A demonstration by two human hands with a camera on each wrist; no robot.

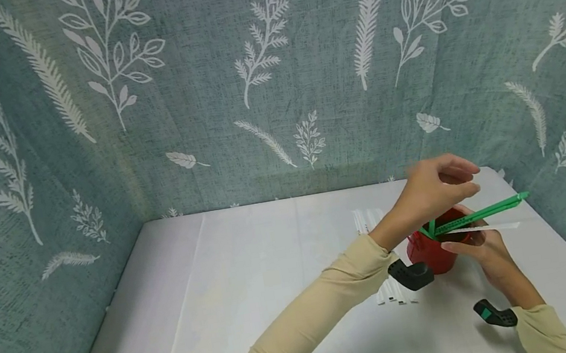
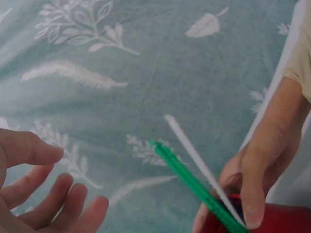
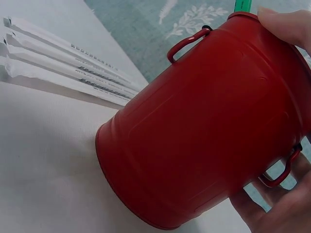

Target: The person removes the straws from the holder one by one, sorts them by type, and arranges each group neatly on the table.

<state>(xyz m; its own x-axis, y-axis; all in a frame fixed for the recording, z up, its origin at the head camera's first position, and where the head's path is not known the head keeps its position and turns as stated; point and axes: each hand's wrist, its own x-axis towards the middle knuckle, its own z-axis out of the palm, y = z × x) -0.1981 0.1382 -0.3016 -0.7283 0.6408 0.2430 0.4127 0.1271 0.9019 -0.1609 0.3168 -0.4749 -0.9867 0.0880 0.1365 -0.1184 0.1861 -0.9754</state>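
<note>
My right hand (image 1: 492,252) grips a small red metal bucket (image 1: 431,257) near its rim. The right wrist view shows that bucket (image 3: 199,126) tilted, with a small loop handle on each side. Long green straws (image 1: 496,208) and a white straw (image 1: 499,226) lean out of its mouth to the right. Above the bucket hangs my left hand (image 1: 435,185), its fingers loosely bent. Nothing lies between the left hand's fingers (image 2: 73,196) in the left wrist view, and the green straws (image 2: 182,170) stand apart from them.
Several white paper-wrapped straws (image 3: 73,63) lie side by side on the white table (image 1: 247,304), left of the bucket. Leaf-patterned teal cloth (image 1: 204,90) walls the table at the back and both sides. Each wrist wears a black device (image 1: 410,275).
</note>
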